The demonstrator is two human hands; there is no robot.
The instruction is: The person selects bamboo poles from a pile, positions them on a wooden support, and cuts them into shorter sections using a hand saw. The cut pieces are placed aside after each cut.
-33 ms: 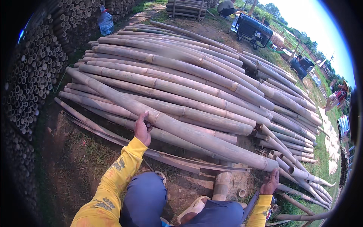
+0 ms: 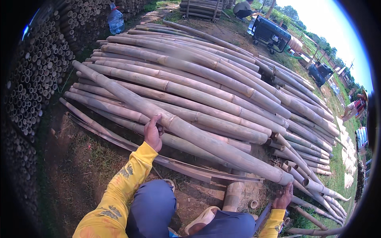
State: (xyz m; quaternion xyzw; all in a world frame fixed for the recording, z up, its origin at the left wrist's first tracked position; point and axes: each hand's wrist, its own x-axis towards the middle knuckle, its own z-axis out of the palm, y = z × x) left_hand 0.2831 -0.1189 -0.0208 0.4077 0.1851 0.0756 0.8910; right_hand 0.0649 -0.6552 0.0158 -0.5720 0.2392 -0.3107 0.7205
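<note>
A: What do the hands have?

B: The left hand point(image 2: 153, 133) is curled over the near side of a long bamboo pole point(image 2: 186, 133) that lies slantwise on top of the bamboo pile point(image 2: 206, 75). The right hand point(image 2: 283, 197) sits just under that pole's cut end at the near right, fingers bent against it; I cannot tell whether it truly grips.

A: And the pole's place?

B: It runs from the far left of the pile down to the near right, resting across the other poles.

A: Any packages or labels?

B: A clear plastic water bottle point(image 2: 116, 20) with a blue tinge and a pale label band stands far left, beside the stacked wall of bamboo ends point(image 2: 35, 75). A dark boxy generator point(image 2: 272, 35) sits far right of the pile. A short bamboo stump point(image 2: 233, 195) stands near the person's knees, close to a light sandal point(image 2: 202, 219).
</note>
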